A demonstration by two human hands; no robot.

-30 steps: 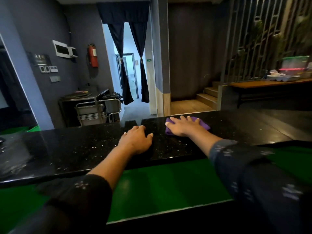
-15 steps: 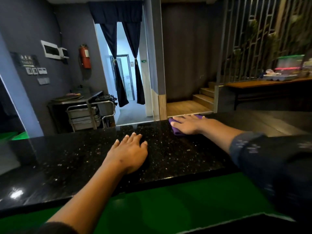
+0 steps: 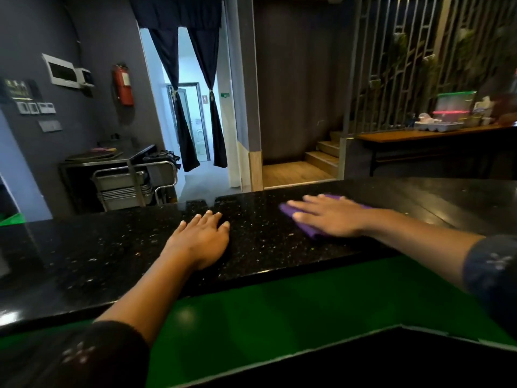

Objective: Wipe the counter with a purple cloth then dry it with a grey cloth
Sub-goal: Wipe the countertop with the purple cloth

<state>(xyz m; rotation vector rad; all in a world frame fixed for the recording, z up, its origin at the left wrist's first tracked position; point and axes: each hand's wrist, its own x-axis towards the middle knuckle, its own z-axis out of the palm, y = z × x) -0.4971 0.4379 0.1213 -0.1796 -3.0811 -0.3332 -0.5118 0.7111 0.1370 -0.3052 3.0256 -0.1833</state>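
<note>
- Black speckled worktop (image 3: pixel 126 247) spans the view.
- Right hand (image 3: pixel 333 217) presses flat, fingers straight, on the cloth (image 3: pixel 305 226) at the far edge.
- Left hand (image 3: pixel 198 242) rests flat, empty.
- Wiping well likely needs even pressure and overlapping strokes.
- Count: one purple cloth, two hands; no grey cloth visible.

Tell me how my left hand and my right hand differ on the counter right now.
The left hand rests bare on the black counter, while the right hand presses on the purple cloth. The left hand sits nearer the counter's front edge; the right hand reaches farther out and to the right. The left hand's fingers point away from the person; the right hand's point leftward. Both lie flat, fingers straight.
</note>
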